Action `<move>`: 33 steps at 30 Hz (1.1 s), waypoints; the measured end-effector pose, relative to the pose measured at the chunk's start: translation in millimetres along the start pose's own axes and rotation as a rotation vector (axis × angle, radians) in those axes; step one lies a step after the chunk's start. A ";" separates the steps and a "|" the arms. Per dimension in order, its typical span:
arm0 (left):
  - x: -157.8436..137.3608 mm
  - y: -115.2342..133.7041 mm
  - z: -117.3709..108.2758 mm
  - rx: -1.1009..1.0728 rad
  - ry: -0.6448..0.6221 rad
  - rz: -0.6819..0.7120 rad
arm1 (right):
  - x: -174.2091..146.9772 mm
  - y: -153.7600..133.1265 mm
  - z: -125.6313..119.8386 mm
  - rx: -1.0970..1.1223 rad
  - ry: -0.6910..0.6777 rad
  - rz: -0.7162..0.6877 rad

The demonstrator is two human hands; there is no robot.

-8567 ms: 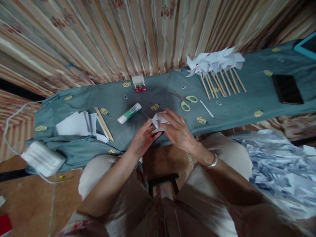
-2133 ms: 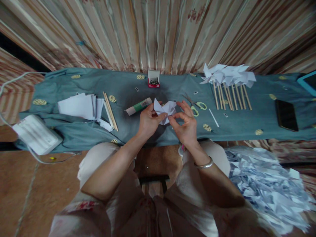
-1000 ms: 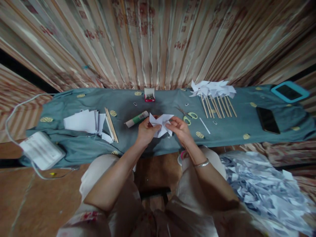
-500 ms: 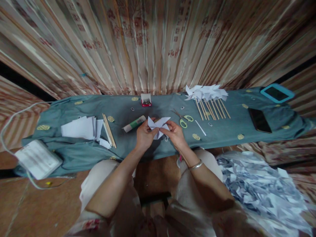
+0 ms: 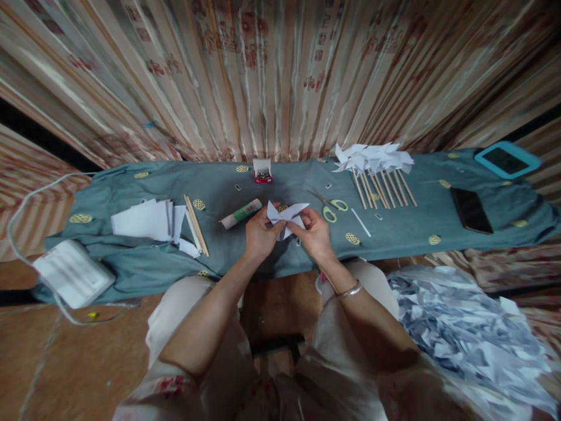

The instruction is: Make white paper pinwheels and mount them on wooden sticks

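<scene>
A folded white paper pinwheel (image 5: 287, 215) is held between both hands above the cloth-covered table. My left hand (image 5: 262, 235) grips its left side, thumb pressed near the centre. From the right, my right hand (image 5: 316, 235) pinches it, the thumb also close to the middle. Left of the hands lies a green and white glue stick (image 5: 241, 214). Green-handled scissors (image 5: 331, 206) rest to the right, beside a narrow white paper strip (image 5: 361, 223). Behind the hands stands a small open red box (image 5: 263, 171) of metal pins. The fingers under the paper are partly hidden.
Finished pinwheels (image 5: 374, 158) on wooden sticks lie at the back right. Paper sheets (image 5: 142, 220) and loose sticks (image 5: 197, 225) are on the left, near a white box with a cable (image 5: 74, 273). A phone (image 5: 471, 210) lies far right. Paper pieces (image 5: 468, 339) are heaped below.
The view has shifted slightly, so the table things sit a little higher and mostly further right. Both hands still hold the pinwheel, with the thumbs near its centre.
</scene>
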State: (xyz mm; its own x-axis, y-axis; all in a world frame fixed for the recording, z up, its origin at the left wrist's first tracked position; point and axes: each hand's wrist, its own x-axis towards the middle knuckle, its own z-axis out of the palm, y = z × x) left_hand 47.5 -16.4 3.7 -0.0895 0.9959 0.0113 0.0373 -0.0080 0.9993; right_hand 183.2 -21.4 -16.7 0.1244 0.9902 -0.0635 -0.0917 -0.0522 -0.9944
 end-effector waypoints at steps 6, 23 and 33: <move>3.2 -8.0 1.4 -0.085 -0.002 -0.061 | -0.7 -0.7 -1.1 -0.044 -0.003 -0.011; 7.4 -5.1 -4.3 -0.109 -0.097 -0.151 | -1.8 -1.9 -3.2 -0.047 -0.039 -0.048; 7.4 0.2 -10.9 -0.049 -0.163 -0.139 | -3.6 -7.5 -3.1 -0.022 -0.082 -0.019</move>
State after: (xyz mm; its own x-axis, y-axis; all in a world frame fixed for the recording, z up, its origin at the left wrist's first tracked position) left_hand 36.0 -10.0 4.3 0.0719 0.9891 -0.1287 -0.0128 0.1300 0.9914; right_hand 186.4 -25.0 -9.3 0.0442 0.9983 -0.0381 -0.0682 -0.0351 -0.9971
